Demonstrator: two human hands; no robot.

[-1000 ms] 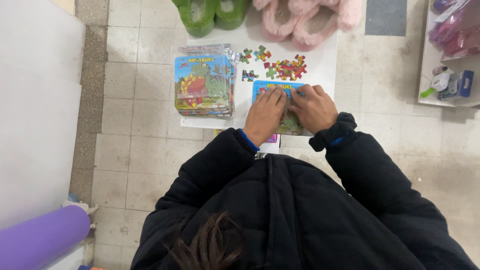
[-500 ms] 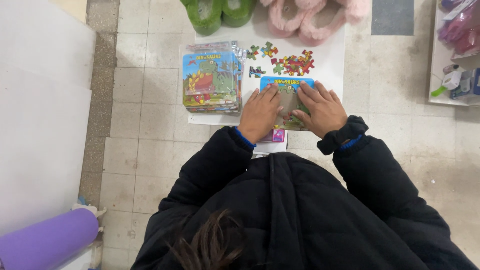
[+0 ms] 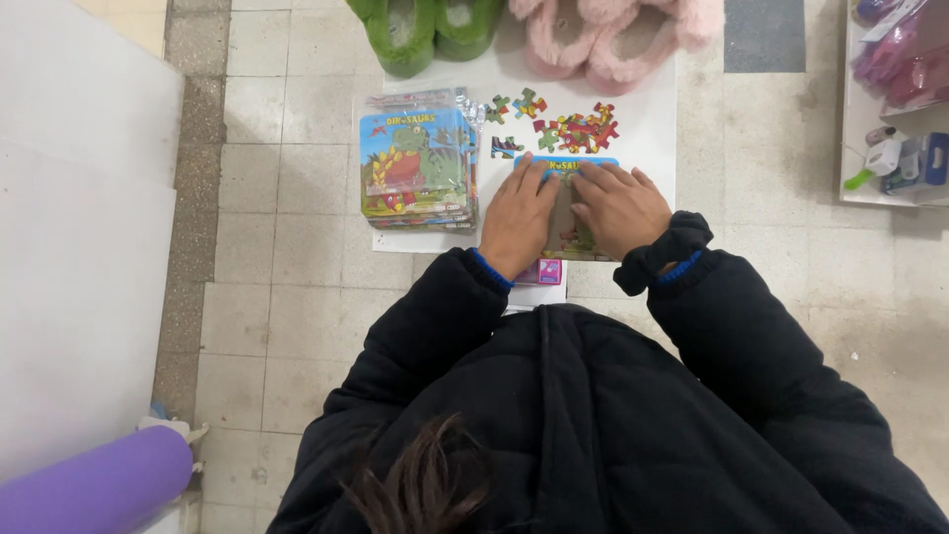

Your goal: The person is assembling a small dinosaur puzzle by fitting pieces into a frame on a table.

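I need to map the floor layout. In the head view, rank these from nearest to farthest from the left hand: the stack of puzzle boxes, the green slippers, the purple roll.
Measured from the left hand:
1. Stack of puzzle boxes: just beside the hand, on its left.
2. Green slippers: beyond the stack, at the top edge of the view.
3. Purple roll: far off in the bottom-left corner.

The light is even and soft, coming from overhead, and the scene is fairly bright. The pale tiled floor (image 3: 781, 168) and the white sheet (image 3: 647, 129) reflect it without harsh glare. Shadows are faint, only a soft dark edge under the black jacket (image 3: 593, 415). Focus is sharp across the middle; the jacket's folds lose detail in its darkness. The purple roll (image 3: 89, 489) near the corner looks slightly soft, and straight lines bend a little at the edges.
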